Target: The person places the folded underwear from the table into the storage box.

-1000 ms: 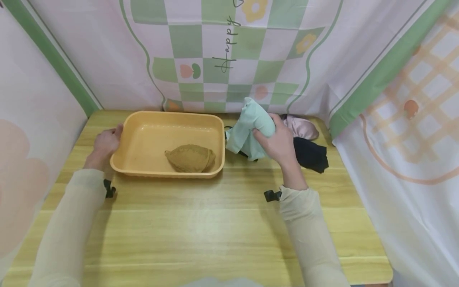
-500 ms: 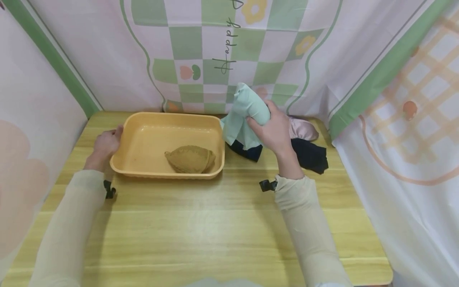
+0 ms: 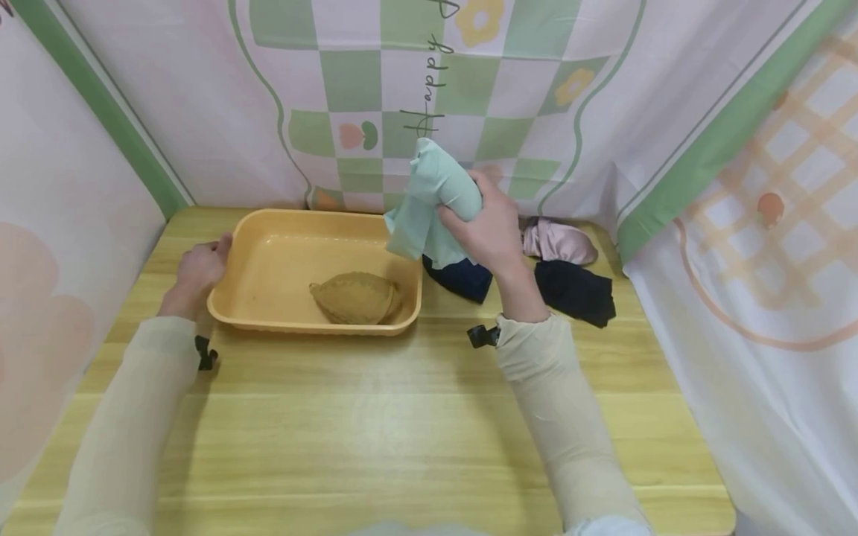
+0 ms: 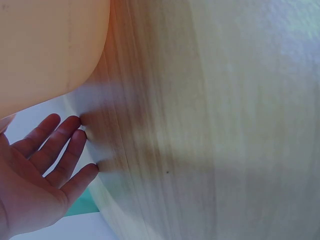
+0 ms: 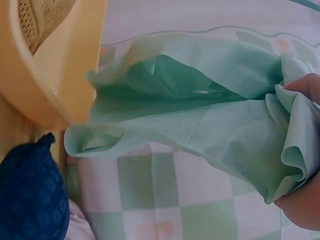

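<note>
My right hand grips a mint green cloth, bunched at the top with loose folds hanging down. In the right wrist view the cloth spreads from between thumb and fingers. It hangs beside and over the right rim of a yellow plastic tray. Inside the tray lies a brown, cup-shaped lace piece, folded like a bra. My left hand is at the tray's left rim. In the left wrist view its fingers are spread and nearly straight, fingertips at the tabletop; the thumb is mostly hidden.
Right of the tray on the wooden table lie a navy patterned piece, a black cloth and a pink satin piece. A checkered curtain closes off the back, with more cloth at both sides.
My right hand has lifted the mint green cloth up and to the left, towards the tray, uncovering the navy piece below. The left hand and tray have stayed in place.
</note>
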Tool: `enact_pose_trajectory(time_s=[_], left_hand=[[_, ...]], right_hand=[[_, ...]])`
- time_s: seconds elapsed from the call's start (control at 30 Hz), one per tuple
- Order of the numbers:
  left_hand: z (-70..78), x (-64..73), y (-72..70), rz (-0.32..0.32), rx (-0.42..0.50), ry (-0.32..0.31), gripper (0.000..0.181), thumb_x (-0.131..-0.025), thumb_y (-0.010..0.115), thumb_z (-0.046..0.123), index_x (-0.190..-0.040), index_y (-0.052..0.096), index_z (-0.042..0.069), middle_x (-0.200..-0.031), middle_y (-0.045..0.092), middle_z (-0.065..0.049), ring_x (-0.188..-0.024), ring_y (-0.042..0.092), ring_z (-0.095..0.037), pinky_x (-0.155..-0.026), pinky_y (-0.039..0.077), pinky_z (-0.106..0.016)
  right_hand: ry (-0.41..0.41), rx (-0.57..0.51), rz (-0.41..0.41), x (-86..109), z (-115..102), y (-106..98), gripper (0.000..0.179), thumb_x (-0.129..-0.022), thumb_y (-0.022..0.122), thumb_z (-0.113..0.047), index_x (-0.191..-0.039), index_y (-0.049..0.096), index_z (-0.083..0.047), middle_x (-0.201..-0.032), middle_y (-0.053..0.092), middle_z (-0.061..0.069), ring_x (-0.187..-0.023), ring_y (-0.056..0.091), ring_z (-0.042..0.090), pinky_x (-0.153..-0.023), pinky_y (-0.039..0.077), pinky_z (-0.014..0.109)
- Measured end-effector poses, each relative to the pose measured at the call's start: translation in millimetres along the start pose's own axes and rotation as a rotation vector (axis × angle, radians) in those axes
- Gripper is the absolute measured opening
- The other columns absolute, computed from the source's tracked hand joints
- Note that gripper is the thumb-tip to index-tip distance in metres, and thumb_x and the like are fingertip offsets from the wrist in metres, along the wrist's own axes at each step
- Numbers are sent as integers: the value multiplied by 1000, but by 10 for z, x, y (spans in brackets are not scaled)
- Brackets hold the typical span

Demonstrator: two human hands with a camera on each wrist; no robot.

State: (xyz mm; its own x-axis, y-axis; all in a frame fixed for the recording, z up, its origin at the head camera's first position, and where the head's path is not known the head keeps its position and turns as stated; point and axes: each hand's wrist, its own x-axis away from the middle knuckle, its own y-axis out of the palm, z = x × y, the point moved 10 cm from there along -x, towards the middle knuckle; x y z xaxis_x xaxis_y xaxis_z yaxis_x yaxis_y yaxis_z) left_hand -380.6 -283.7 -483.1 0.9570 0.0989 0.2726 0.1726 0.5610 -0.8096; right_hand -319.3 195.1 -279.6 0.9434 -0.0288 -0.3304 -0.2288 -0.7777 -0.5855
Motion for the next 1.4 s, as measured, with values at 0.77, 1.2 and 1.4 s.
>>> enact_pose_trajectory(time_s=[0.77, 1.2, 1.4], left_hand=[[24, -46, -36, 25, 5, 5, 92, -98, 2, 67, -153, 31, -1, -150, 33, -39, -137, 30, -60, -117, 25, -66], [5, -32, -17, 27, 1, 1, 92, -99, 1, 67, -153, 31, -1, -150, 34, -39, -137, 31, -60, -117, 25, -66], [6, -21, -23, 37, -4, 1, 92, -99, 1, 67, -152, 32, -1, -149, 35, -39, -136, 31, -60, -117, 25, -66]], right_hand=[[-46, -50, -46, -240, -14, 664, 59, -83, 73, -37, -136, 58, -15, -107, 69, 11, -82, 58, 24, -68, 47, 38], [-85, 52, -125, -281, 211, 1214, 52, -87, 75, -31, -135, 59, -14, -118, 69, 8, -101, 63, 25, -87, 53, 44], [-79, 184, -200, -252, 255, 1436, 57, -89, 73, -34, -140, 55, -17, -129, 66, 7, -112, 63, 26, -96, 50, 48]])
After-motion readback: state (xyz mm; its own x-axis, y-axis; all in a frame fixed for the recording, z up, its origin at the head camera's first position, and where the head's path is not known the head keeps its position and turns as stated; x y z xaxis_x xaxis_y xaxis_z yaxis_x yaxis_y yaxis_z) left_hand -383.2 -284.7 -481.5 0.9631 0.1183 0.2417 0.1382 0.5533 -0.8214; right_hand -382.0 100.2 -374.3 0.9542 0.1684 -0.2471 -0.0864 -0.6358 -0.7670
